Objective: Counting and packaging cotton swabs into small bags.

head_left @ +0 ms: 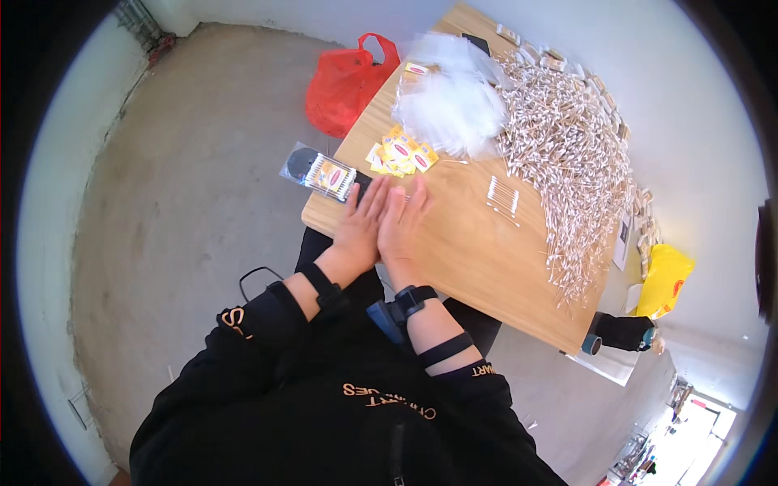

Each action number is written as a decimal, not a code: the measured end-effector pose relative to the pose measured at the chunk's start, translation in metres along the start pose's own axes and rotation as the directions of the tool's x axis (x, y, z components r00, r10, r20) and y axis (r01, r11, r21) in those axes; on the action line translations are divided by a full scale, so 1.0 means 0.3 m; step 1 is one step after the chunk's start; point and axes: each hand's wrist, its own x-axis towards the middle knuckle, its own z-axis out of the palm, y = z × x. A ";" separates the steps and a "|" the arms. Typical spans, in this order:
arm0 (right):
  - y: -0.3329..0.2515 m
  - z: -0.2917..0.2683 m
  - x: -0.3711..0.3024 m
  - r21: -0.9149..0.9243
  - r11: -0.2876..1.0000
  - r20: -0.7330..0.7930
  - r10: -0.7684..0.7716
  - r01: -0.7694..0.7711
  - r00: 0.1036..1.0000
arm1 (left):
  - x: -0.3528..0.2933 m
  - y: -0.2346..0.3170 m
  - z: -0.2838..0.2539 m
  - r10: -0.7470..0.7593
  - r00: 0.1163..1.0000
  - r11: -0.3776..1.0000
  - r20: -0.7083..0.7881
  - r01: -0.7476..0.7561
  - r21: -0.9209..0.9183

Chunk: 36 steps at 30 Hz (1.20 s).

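Yellow card pile (403, 154): small yellow-and-white printed cards overlap in a loose heap on the wooden tabletop (478, 251); everything below is placed from this pile.
Left hand (356, 236): on the person's side of the pile, back of the hand up, fingers stretched out nearly straight, the outermost a little apart and its tip just beside the swab packet; I cannot tell whether anything lies under the palm.
Right hand (399, 235): also on the person's side of the pile, against the left hand along its inner edge, fingers extended and slightly parted; I cannot tell whether they hold anything.
Swab packet (331, 177): just left of the pile and nearer the person, a clear sleeve with a row of cotton swabs and a card showing, reaching out past the table edge.
Swab row (503, 194): right of the pile and slightly nearer the person, several cotton swabs side by side.
Loose swab (456, 161): just right of the pile, lying alone.
Swab heap (567, 154): well to the right of the pile, a broad scatter of white-tipped swabs.
Clear plastic bags (450, 105): just beyond the pile, stacked and rumpled.
Red carrier bag (344, 91): beyond the pile to the left, past the table edge.
Yellow bag (666, 279): far right of the pile, past the swab heap.
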 end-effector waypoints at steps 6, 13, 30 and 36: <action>-0.024 0.048 0.000 -0.020 0.999 -0.024 -0.033 0.033 0.999 | -0.024 -0.065 -0.005 -0.009 0.998 1.000 -0.064 0.010 0.022; 0.004 -0.005 0.073 -0.438 0.886 0.006 -0.166 0.152 0.986 | -0.023 -0.098 -0.031 -0.035 0.997 0.999 -0.073 0.037 0.026; -0.024 0.105 0.136 -0.563 0.751 0.161 -0.310 0.345 0.937 | -0.025 -0.151 -0.079 -0.034 0.999 0.999 0.030 0.033 0.036; -0.001 0.095 0.118 -0.617 0.715 0.149 -0.303 0.328 0.941 | -0.033 -0.367 -0.148 -0.491 0.815 0.853 -0.307 0.378 -0.361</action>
